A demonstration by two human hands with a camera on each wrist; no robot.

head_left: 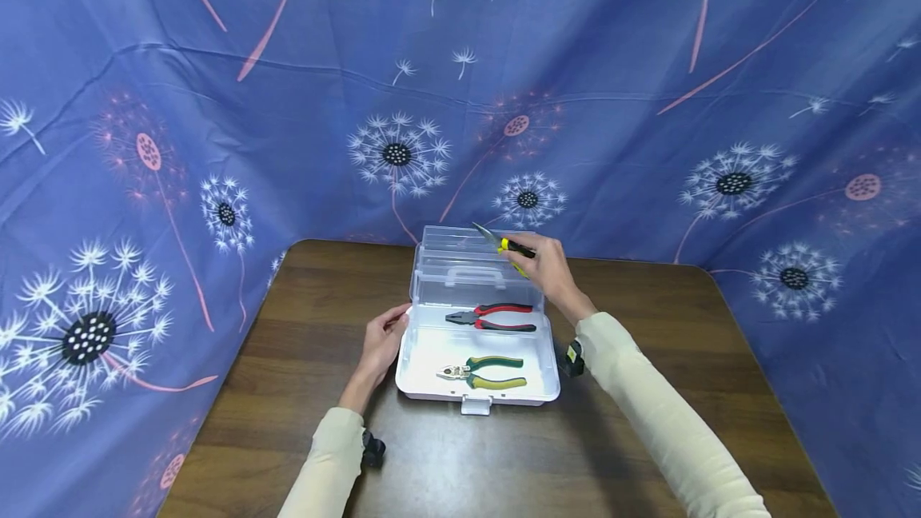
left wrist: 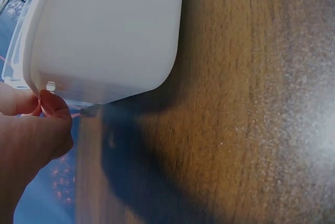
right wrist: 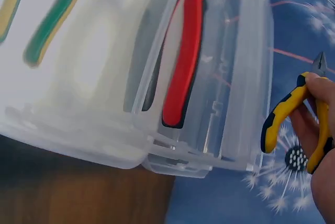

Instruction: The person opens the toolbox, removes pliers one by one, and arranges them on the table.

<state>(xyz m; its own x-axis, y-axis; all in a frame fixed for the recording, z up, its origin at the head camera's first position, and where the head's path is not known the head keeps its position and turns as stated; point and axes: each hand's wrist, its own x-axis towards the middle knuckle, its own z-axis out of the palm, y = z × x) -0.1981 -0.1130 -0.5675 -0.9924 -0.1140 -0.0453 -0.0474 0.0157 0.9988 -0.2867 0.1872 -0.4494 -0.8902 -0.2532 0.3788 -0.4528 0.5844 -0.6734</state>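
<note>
My right hand (head_left: 550, 268) grips yellow-and-black needle-nose pliers (right wrist: 285, 110) by their handles, raised over the opened lid of a white plastic box (head_left: 424, 342). The pliers' pointed jaws aim up and to the left in the head view. My left hand (head_left: 381, 342) pinches the box's rim at its left back corner, as the left wrist view shows. Inside the box, red-and-black pliers (head_left: 506, 308) lie toward the back. Green-and-yellow pliers (head_left: 496, 382) lie nearer the front, their jaws pointing left.
The clear lid (head_left: 460, 290) leans back behind the box, and a latch (head_left: 476, 405) hangs at the front. Under the box is a brown wooden table (head_left: 288, 390). A blue dandelion-patterned cloth (head_left: 302, 134) hangs behind and on both sides.
</note>
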